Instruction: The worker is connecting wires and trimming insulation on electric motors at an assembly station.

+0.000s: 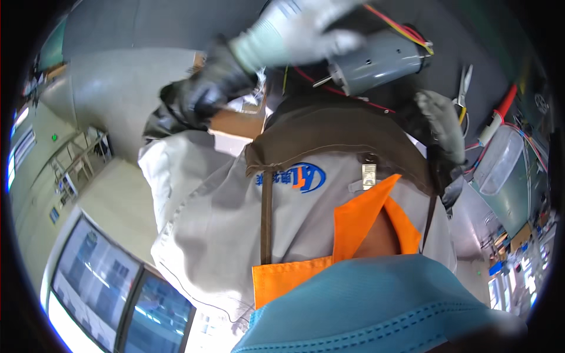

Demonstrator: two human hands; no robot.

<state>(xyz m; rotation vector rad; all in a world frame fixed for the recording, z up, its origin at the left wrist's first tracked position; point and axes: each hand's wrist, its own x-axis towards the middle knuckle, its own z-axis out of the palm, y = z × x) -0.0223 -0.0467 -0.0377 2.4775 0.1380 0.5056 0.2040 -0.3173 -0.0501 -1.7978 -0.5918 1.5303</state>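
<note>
My left hand (300, 36), in a pale grey glove with a black sleeve cover, reaches across the top of the view, slightly blurred. Its thumb stands apart from the other fingers, whose tips run out at the upper edge. Just under the thumb lies a grey cylindrical motor (379, 63) with a metal shaft on its left end. Red and yellow wires (403, 30) run from the motor's right end up toward my left fingers; whether they touch is unclear. My right hand (440, 125), also gloved, is beside my apron, right of the motor; its fingers are mostly hidden.
Scissors (464, 88) lie on the dark worktop (465, 35) at the right. Near them are a red-and-white handled tool (500, 115) and a translucent plastic tray (501, 162) with wires alongside. A brown cardboard box (236, 123) shows below my left forearm.
</note>
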